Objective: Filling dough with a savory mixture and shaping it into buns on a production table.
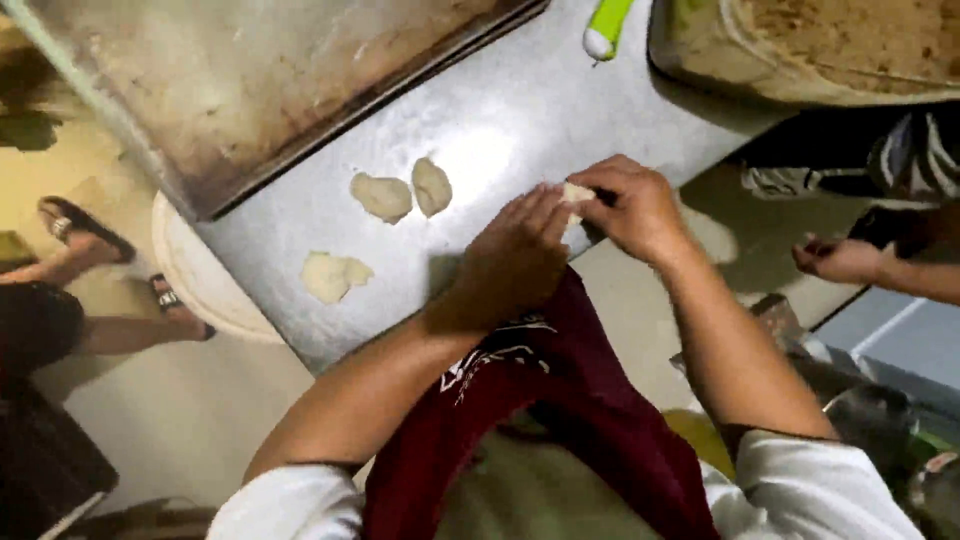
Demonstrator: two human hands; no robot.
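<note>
An apron (560, 420), dark red, is hanging nearest the lens at the bottom middle of the frame, with white sleeves (800, 490) showing at either side of it. Above it, both forearms are reaching up toward the centre, where the two hands are meeting over the edge of the steel table (500, 120). The left hand (515, 255) is curling loosely, fingers bent and touching a small piece of dough (576, 192) from the left side. The right hand (635, 205) is closing around the same dough, pinching it between thumb and fingers. The dough is sitting between the two hands, held just above the table edge, probably so both can shape it at once.

Three more dough lumps are lying on the table left of the hands: two (381, 196) (432, 186) side by side, nearly touching, and a third (334, 275) lower left, apart from them. They seem set down within easy reach.

A worn metal tray (260, 90) is filling the upper left; nothing is showing in it. A large basin (800, 60) in the upper right is holding something brownish, too blurred to tell. A green-and-white handle (606, 25) is lying between them at the top.

Another person's hand (835, 258) is showing at the right edge, and sandalled feet (85, 230) at the left.
</note>
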